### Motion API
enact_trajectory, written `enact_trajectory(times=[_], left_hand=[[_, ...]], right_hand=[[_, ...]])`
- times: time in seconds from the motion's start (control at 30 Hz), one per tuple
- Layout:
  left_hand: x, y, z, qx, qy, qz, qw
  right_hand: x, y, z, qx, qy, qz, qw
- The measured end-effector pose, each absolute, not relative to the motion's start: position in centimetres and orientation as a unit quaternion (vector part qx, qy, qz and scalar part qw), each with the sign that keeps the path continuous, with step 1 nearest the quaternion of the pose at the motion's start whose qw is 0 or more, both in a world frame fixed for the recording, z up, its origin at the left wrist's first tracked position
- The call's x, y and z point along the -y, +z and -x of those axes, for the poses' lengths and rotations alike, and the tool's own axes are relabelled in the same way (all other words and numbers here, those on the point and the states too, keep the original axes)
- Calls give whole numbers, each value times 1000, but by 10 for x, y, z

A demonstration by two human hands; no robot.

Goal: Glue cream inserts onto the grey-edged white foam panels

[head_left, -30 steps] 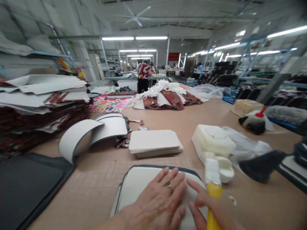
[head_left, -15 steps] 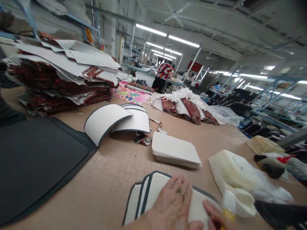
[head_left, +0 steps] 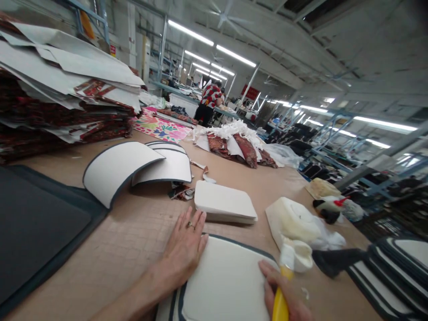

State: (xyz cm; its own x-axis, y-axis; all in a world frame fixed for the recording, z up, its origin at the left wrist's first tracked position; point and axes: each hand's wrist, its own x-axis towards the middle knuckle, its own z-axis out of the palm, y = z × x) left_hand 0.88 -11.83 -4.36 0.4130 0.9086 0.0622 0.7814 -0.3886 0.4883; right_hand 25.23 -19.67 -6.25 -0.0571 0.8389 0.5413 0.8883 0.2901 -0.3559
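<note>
Dark-edged white panels (head_left: 230,281) lie stacked at the bottom centre. My left hand (head_left: 187,245) rests flat, fingers spread, over the stack's upper left edge, its fingertips near a pile of white sheets (head_left: 224,200). At the stack's right side, my right hand (head_left: 281,290) holds a yellow-handled brush (head_left: 281,305) with pale bristles, its fingertips touching the top panel. Beyond the brush head sits a cut-open white plastic container (head_left: 301,254).
Curved white panels (head_left: 122,167) and a dark sheet (head_left: 40,232) lie left. Behind are stacked fabric pieces (head_left: 76,80) and red bundles (head_left: 245,149). A white jug (head_left: 296,220) and more panels (head_left: 391,276) are right. A person (head_left: 209,102) stands far back.
My left hand has moved left and away from the middle of the top panel. The brush in my right hand now shows more clearly. The camera view has turned to the right.
</note>
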Motion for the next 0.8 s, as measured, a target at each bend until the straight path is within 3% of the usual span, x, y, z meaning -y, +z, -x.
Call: enact_trajectory(times=[0.13, 0.27, 0.37, 0.5, 0.8], left_hand=[[133, -25, -30, -380, 191, -885, 188], [124, -7, -35, -404, 171, -867, 235], [105, 4, -35, -376, 153, -878, 253], [89, 12, -47, -332, 132, -894, 270], [81, 23, -45, -315, 92, -912, 245]], right_hand=[[193, -45, -260, 717, 3, 626, 307], [205, -23, -264, 671, -8, 654, 350], [234, -23, -268, 734, -73, 555, 384], [265, -38, -265, 825, -128, 428, 346], [233, -41, -214, 755, -127, 526, 372]])
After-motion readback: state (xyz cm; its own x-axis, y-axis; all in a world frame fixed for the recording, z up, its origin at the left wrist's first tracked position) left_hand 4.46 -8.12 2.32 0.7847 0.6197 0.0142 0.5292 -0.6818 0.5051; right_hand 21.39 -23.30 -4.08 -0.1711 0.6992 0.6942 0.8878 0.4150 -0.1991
